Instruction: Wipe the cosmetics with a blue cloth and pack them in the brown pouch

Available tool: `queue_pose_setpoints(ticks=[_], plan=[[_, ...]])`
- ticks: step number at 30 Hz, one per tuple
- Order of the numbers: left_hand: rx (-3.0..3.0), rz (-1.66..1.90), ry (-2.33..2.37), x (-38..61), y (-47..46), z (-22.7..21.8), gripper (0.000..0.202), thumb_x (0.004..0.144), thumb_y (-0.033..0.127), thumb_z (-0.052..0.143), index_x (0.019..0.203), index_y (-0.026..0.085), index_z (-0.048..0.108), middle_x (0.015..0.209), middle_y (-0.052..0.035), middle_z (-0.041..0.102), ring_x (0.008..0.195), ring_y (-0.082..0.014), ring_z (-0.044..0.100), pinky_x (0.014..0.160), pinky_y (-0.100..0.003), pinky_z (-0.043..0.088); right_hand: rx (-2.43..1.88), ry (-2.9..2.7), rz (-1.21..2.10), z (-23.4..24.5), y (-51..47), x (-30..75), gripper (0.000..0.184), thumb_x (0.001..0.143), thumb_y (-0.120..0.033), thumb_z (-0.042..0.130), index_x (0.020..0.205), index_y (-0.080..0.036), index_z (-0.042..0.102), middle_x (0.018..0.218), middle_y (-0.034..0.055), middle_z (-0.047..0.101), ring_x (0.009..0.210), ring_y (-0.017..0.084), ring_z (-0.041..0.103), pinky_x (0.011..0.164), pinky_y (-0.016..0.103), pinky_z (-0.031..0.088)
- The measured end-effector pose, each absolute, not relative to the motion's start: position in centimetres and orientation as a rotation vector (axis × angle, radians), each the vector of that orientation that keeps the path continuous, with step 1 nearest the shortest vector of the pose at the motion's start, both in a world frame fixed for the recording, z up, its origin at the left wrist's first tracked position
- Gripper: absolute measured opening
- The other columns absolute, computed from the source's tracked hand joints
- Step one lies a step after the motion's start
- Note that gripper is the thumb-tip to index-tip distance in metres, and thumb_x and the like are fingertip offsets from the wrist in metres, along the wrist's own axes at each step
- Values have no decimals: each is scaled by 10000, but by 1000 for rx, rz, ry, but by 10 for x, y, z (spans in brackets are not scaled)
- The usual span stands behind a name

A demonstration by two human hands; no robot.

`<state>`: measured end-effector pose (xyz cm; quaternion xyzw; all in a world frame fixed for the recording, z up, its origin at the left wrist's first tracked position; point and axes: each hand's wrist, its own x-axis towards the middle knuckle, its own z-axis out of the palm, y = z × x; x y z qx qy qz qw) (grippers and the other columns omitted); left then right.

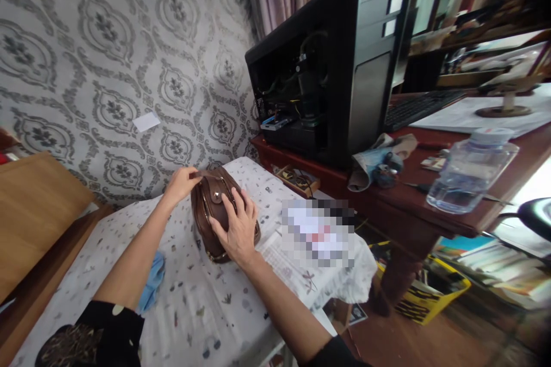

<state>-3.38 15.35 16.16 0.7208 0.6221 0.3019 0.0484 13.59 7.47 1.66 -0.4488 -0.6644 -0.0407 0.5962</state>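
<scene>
A brown leather handbag (pixel 202 219) with gold-coloured zips and a snap flap rests on a table spread with a white patterned cloth (pixel 185 327). My left hand (pixel 182 184) is closed at the bag's far left end, its fingers pinching what looks like a strap or edge of the bag. Across the bag's top and right side lies my right hand (pixel 239 229), fingers spread and touching the leather. Part of the bag's right side is hidden beneath that hand. A light blue cloth (pixel 154 282) lies beside my left forearm.
Right of the bag are papers (pixel 297 275) and a blurred-out patch. A black computer case (pixel 327 74) stands on a dark red desk (pixel 430 215), with a water bottle (pixel 467 175) near its edge. A wooden board (pixel 41 218) is at left; a yellow box (pixel 430 298) sits below the desk.
</scene>
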Motion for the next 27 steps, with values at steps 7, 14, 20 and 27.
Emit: queue_pose_setpoints(ticks=[7,14,20,27], plan=[[2182,991,1983,-36,147,151,179,712,287,602,807,181,711,686,-8,675,729,-192,611,645,-265,450,-1024,-1605,-165,11,71,130,884,811,-686,649,1470,-128,459,1494,229,455,1423,393,326,1142,603,253],[2230,977,1992,-21,127,155,212,733,220,590,901,187,714,768,-28,723,748,-198,646,663,-270,458,-1050,-1605,-202,9,74,128,845,835,-728,599,1442,-150,490,1491,212,474,1412,372,351,1139,568,254],[2330,847,2067,-6,105,164,169,776,209,598,883,220,728,744,-14,711,708,-198,611,668,-282,401,-1027,-1602,-176,9,75,127,839,837,-725,599,1429,-139,500,1495,219,466,1421,373,340,1143,581,256],[2437,750,2074,14,112,161,240,816,235,629,1037,236,724,880,-42,717,836,-239,622,774,-311,423,-1031,-1538,-40,9,66,132,694,964,-501,530,1492,-75,384,1556,231,382,1466,332,315,1159,528,332]])
